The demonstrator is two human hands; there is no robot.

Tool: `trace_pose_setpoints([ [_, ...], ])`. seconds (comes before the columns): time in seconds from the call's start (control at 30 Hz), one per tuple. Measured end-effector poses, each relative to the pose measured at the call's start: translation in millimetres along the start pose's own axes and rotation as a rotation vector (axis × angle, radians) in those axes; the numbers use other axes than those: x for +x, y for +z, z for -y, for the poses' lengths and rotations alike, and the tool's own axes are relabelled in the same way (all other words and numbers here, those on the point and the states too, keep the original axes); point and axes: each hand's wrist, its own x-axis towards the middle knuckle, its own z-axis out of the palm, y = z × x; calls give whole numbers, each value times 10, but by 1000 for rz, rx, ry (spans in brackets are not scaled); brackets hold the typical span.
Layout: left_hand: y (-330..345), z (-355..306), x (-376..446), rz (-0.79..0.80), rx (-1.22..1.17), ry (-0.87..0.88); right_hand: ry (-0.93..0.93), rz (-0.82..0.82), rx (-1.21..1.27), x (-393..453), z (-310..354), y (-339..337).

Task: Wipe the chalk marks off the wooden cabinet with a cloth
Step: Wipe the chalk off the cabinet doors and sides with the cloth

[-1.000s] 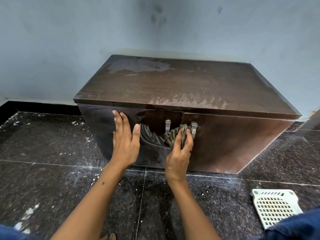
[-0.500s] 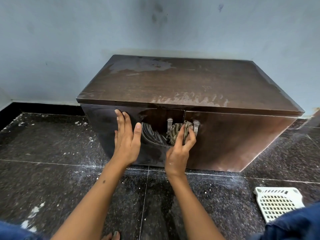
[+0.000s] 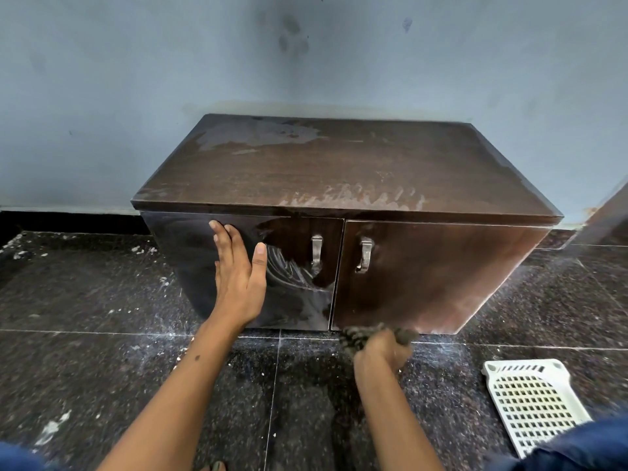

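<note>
Head view: right hand (image 3: pixel 380 351) clenches the dark crumpled cloth (image 3: pixel 356 336) at the dark brown wooden cabinet (image 3: pixel 339 171)'s bottom edge; whitish chalk streaks (image 3: pixel 289 270) lie up-left of its fingers, beside the flat, released left hand (image 3: pixel 239 280), which is nearer.

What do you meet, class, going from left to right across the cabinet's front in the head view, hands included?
Left hand pressed flat on the left door → smeared chalk marks → left door handle → right door handle → right door. The right hand gripping the cloth sits lower, below the doors' seam.
</note>
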Motion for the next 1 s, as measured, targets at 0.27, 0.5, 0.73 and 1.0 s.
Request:
trace_pose_setpoints([
  [0.27, 34, 15, 11, -11, 10, 14, -1043, 255, -137, -364, 226, 310],
  [0.5, 3, 35, -14, -2, 23, 28, -1176, 329, -434, -127, -47, 188],
  [0.73, 20, -3, 2, -3, 5, 12, -662, 384, -344, -220, 489, 358],
  [1.0, 52, 28, -4, -14, 11, 16, -626, 267, -214, -381, 280, 242],
])
